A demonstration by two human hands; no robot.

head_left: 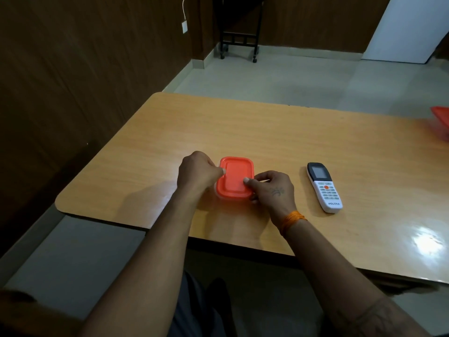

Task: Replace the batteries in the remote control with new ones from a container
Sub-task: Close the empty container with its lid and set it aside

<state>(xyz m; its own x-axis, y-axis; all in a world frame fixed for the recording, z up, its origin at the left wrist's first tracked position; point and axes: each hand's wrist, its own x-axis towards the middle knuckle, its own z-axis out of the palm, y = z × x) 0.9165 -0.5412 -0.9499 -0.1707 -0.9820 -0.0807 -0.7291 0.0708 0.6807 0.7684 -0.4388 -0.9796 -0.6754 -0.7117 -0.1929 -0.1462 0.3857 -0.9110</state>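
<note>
A small container with an orange lid (235, 177) sits on the wooden table (279, 132), lid on; its contents are hidden. My left hand (198, 170) grips its left side, thumb on the lid's edge. My right hand (273, 190) grips its right side, thumb pressing on the lid. A white remote control (324, 187) with a dark screen lies face up to the right of my right hand, untouched.
Another orange-lidded container (441, 122) shows partly at the table's far right edge. A dark wheeled stand (239, 27) is on the floor beyond the table. A brown wall panel runs along the left.
</note>
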